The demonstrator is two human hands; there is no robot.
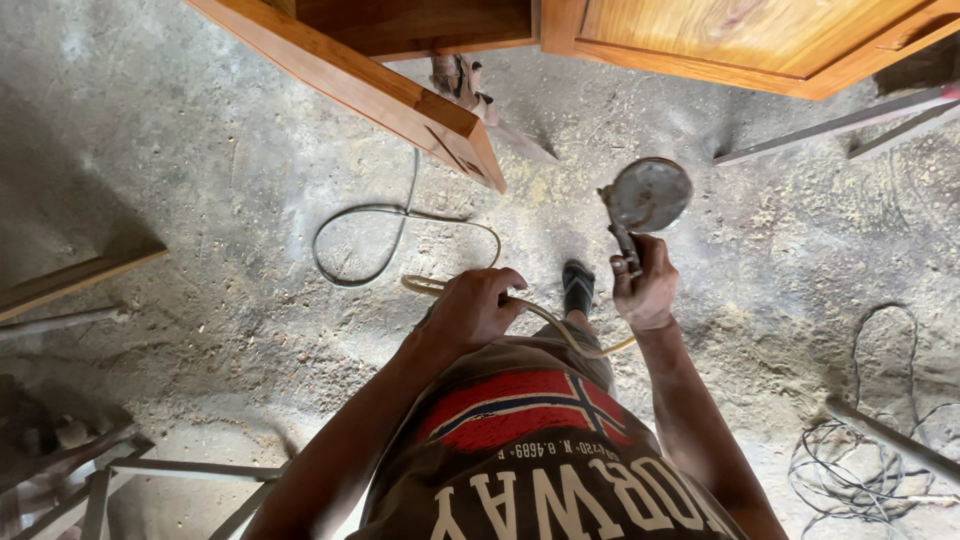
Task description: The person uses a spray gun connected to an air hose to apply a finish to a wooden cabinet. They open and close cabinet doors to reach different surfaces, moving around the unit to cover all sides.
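A single head-worn camera looks almost straight down the wearer's chest, close above both hands (560, 300), to the dusty floor (200, 200) and wooden cabinet (400, 90) ahead.

A dull grey, paint-speckled metal spray gun cup (648, 194) sits just above the right hand's fingers (640, 262). A pale yellowish-tan rubber hose (560, 330) runs under the left hand's fingers (500, 285). Beyond the fingers stands warm orange-brown varnished wooden furniture (400, 95). The dusty grey concrete floor (200, 200) is flecked with pale sawdust. Below the fingers, a brown shirt (540, 470) bears a red, white and blue cross pattern.
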